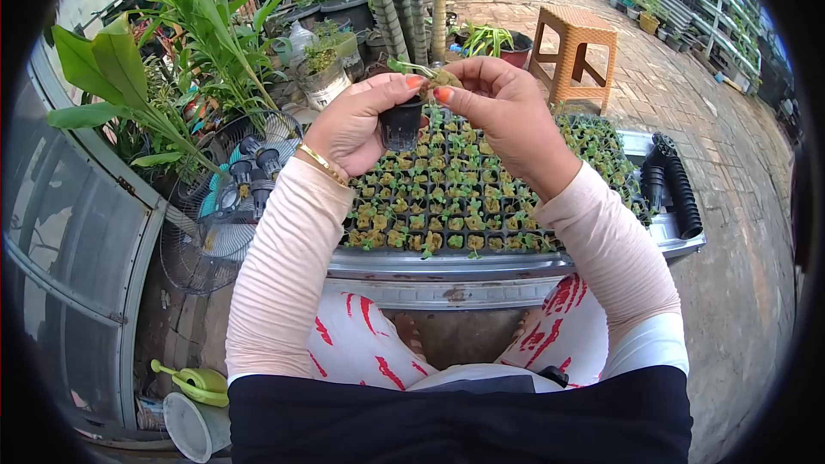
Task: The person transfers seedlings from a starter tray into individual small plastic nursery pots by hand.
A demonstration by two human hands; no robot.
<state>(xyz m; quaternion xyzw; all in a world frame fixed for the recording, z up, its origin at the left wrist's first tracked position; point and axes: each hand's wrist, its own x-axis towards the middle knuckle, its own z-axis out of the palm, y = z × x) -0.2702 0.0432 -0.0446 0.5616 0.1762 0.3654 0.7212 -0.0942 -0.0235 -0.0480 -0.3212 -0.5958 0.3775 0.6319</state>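
Just beyond the seedling tray (447, 198), my left hand (361, 120) grips a small black net pot (401, 126), its slotted lower part hanging below the fingers. My right hand (507, 112) pinches a seedling with a brownish root plug (445, 79) at the pot's top. The thumbs of both hands nearly meet there, and the seedling's green stem leans left over the left fingertips. Rows of small green seedlings in brown plugs fill the black cells of the tray beneath my hands.
Stacked black net pots (670, 185) lie at the table's right end. More net pots (258, 163) rest on a round wire fan guard (202, 232) at left. A woven brown stool (574, 43) stands behind, a green watering can (199, 385) at lower left, potted plants at back left.
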